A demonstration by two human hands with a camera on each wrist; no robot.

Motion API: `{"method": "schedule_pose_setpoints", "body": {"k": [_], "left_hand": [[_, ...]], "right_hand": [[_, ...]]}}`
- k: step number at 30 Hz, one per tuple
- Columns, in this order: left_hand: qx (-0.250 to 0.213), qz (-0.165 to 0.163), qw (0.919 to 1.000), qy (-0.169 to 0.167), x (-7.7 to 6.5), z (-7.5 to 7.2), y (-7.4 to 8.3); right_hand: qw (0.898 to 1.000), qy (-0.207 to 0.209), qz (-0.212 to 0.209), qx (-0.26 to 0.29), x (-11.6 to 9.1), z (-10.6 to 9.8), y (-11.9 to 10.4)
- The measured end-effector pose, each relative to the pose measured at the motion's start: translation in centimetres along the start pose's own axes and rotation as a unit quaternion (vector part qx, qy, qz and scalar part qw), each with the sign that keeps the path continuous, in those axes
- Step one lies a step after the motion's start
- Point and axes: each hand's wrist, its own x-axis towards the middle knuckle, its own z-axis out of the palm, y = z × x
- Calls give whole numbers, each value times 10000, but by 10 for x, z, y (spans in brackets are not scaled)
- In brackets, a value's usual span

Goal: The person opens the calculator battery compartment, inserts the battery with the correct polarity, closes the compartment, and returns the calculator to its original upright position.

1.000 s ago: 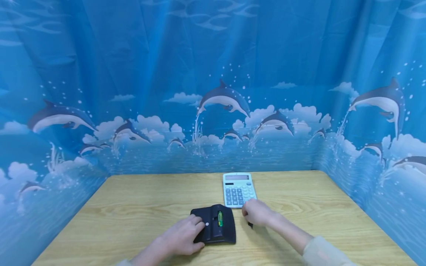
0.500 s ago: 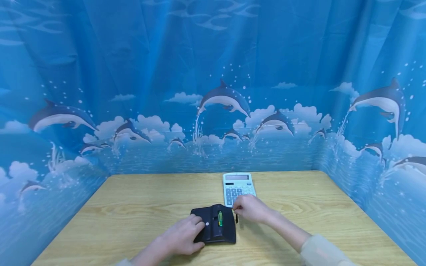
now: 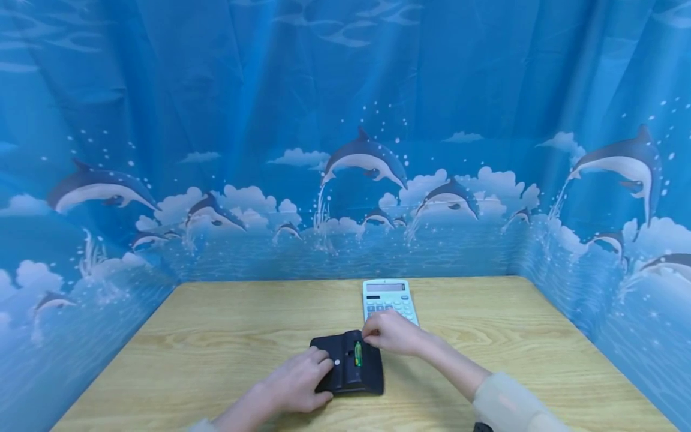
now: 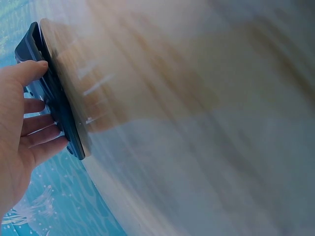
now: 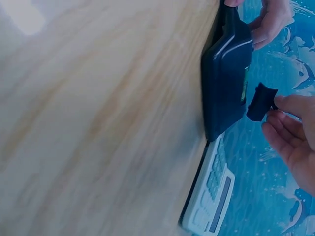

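A flat black device (image 3: 372, 375) lies on the table, its raised ridge and battery compartment facing up. Inside the uncovered compartment sits a green battery (image 3: 358, 354). My left hand (image 3: 299, 381) holds the device at its left side, thumb at the near edge and fingers on top; the left wrist view shows thumb and fingertips against the casing. Between thumb and fingers, my right hand (image 3: 394, 333) pinches a small black battery cover (image 5: 262, 102), hidden behind the fingers in the head view. In the right wrist view the cover is close over the compartment, apart from it.
A light-blue calculator (image 3: 385, 297) lies just beyond the black device, partly hidden by my right hand. The wooden table (image 3: 243, 324) ends at a blue curtain (image 3: 281, 258) printed with dolphins, at the back and both sides.
My right hand has moved left with the battery cover, from right of the device to over its far right corner by the compartment. The left hand and device have stayed in place.
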Motion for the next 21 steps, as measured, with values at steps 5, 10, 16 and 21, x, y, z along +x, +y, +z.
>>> {"method": "schedule_pose_setpoints", "body": {"k": [5, 10, 16, 21], "left_hand": [[27, 8, 10000, 2, 0, 0, 0], [19, 16, 10000, -28, 0, -2, 1], [-9, -57, 9999, -98, 0, -2, 2], [4, -70, 9999, -105, 0, -2, 2]], "right_hand": [[9989, -452, 80, 133, 9, -2, -6], [9980, -626, -17, 14, 13, -1, -9], [9977, -671, 13, -53, 17, 0, -11], [9970, -728, 68, -266, 20, 3, -14]]}}
